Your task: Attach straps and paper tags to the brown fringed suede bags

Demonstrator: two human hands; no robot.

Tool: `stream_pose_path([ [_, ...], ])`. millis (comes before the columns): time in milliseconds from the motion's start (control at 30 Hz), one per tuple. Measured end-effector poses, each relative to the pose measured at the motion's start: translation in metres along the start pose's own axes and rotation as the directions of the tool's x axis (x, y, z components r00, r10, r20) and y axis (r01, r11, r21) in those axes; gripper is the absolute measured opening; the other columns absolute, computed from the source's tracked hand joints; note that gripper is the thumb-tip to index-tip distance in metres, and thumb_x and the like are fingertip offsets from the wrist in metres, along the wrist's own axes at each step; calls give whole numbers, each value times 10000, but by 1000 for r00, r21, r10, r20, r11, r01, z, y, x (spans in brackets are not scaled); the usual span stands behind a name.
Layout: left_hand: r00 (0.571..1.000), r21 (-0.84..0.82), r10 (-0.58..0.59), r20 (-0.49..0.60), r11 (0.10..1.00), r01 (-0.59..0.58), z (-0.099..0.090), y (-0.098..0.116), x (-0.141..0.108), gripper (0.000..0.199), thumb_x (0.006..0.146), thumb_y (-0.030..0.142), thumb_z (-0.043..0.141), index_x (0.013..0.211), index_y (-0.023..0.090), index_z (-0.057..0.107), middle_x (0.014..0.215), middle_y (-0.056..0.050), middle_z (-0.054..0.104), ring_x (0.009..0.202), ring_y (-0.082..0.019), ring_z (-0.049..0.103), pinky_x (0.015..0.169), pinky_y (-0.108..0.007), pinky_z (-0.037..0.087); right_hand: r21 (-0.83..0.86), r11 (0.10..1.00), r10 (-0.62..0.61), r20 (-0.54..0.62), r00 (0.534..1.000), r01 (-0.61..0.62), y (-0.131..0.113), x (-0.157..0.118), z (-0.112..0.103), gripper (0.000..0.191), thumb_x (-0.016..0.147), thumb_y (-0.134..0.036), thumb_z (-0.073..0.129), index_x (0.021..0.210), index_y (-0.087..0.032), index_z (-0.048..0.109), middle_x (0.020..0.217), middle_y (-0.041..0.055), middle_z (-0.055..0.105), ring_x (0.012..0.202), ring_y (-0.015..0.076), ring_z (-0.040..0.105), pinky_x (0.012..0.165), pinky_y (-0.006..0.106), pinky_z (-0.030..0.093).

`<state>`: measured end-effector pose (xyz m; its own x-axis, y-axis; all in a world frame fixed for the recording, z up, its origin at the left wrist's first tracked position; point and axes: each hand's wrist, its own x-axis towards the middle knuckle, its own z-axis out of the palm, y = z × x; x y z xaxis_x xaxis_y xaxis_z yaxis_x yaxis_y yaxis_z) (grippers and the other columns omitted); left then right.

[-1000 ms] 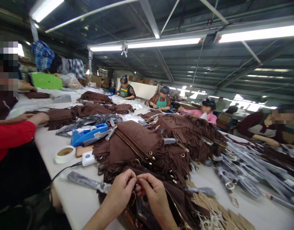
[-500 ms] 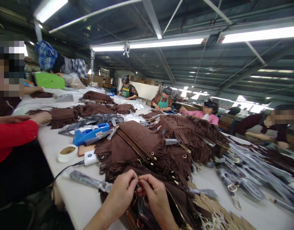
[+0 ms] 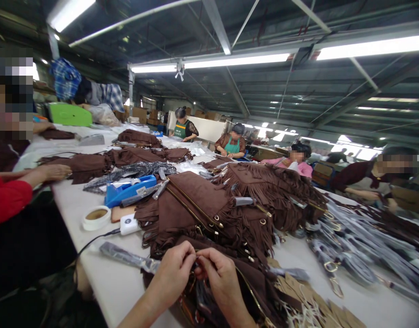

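My left hand point(image 3: 175, 269) and my right hand point(image 3: 218, 273) meet over a brown bag point(image 3: 257, 284) with a gold zipper, close to the front of the table. Thumb and fingers of each hand are pinched together, the fingertips almost touching. What they grip is small and mostly hidden between them. Beneath my hands the bag lies partly open, with dark, shiny material in its opening. Just beyond lies another brown fringed bag point(image 3: 196, 200) with gold zippers and metal rings. A plastic-wrapped strip point(image 3: 127, 257) lies left of my left hand.
More fringed bags point(image 3: 271, 187) are heaped behind. To the left are a blue tape dispenser point(image 3: 129, 190), a white tape roll point(image 3: 96, 217) and a white corded box point(image 3: 129, 224). Cardboard tags point(image 3: 308, 296) and wrapped straps point(image 3: 346, 255) lie right. A co-worker's red sleeve point(image 3: 7, 200) is at left.
My hands stay pinched together in nearly the same spot over the bag. At left, the co-worker's red-sleeved arm has shifted slightly, and the co-worker at far right has moved a little.
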<state>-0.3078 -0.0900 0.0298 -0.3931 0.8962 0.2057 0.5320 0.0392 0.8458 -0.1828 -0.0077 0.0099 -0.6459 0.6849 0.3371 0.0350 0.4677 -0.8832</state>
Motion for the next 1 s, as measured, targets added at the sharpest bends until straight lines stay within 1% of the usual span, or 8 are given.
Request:
stream_pose_path([
  [167, 998, 81, -18, -60, 996, 23, 5, 0, 0, 194, 867, 261, 376, 690, 223, 445, 685, -14, 571, 683, -195, 545, 640, -287, 345, -207, 967, -166, -72, 983, 148, 0, -1, 4, 262, 925, -263, 486, 806, -215, 714, 735, 36, 687, 668, 178, 638, 639, 259, 495],
  [300, 999, 44, -27, -40, 999, 29, 5, 2, 2, 217, 883, 295, 363, 695, 223, 444, 701, -19, 576, 695, -196, 548, 647, -287, 351, 86, 994, 78, -44, 996, -74, 6, -1, 9, 210, 913, -356, 526, 989, -214, 660, 805, 36, 707, 686, 194, 691, 644, 281, 560],
  [433, 999, 44, -28, -26, 999, 29, 3, 2, 3, 211, 867, 287, 369, 685, 220, 452, 680, -10, 560, 681, -189, 534, 641, -283, 344, 241, 955, 182, -20, 983, -172, 7, 0, 9, 273, 872, -466, 585, 812, -201, 616, 748, 24, 674, 680, 208, 697, 619, 294, 586],
  [600, 999, 51, -26, -21, 998, 27, 3, 1, 0, 217, 864, 301, 370, 678, 225, 453, 656, 4, 535, 665, -186, 521, 626, -279, 337, 124, 988, 101, -25, 995, -97, 2, -1, 5, 226, 900, -373, 549, 763, -207, 616, 683, 0, 645, 616, 165, 643, 568, 231, 524],
  [700, 999, 35, -26, -41, 999, 28, 8, -1, -3, 220, 862, 305, 377, 663, 230, 433, 638, 12, 520, 642, -181, 507, 613, -278, 333, -117, 992, -63, -64, 996, 55, 2, -3, 4, 222, 919, -276, 515, 734, -208, 617, 643, -8, 620, 586, 144, 585, 569, 221, 453],
  [800, 996, 18, -47, -78, 999, 48, 13, -5, -6, 222, 861, 298, 379, 653, 232, 422, 619, 18, 509, 621, -176, 499, 596, -277, 328, -300, 934, -223, -58, 973, 196, 4, -4, 5, 237, 928, -215, 485, 731, -211, 618, 654, -7, 618, 597, 140, 569, 582, 227, 406],
  [900, 996, 0, -50, -71, 999, 50, 12, -7, -8, 225, 857, 285, 395, 648, 227, 452, 604, 22, 511, 616, -173, 509, 592, -272, 345, -355, 901, -271, -12, 963, 249, 1, -2, 6, 249, 936, -183, 464, 745, -214, 621, 681, -3, 631, 616, 140, 580, 592, 228, 407],
  [1000, 999, -28, 18, -40, 999, -19, -2, -4, -8, 239, 881, 288, 414, 698, 215, 548, 657, 7, 578, 671, -181, 561, 639, -272, 409, -356, 896, -276, 23, 961, 266, -12, 0, 0, 217, 942, -171, 453, 838, -211, 639, 753, 15, 668, 698, 152, 625, 654, 231, 453],
])
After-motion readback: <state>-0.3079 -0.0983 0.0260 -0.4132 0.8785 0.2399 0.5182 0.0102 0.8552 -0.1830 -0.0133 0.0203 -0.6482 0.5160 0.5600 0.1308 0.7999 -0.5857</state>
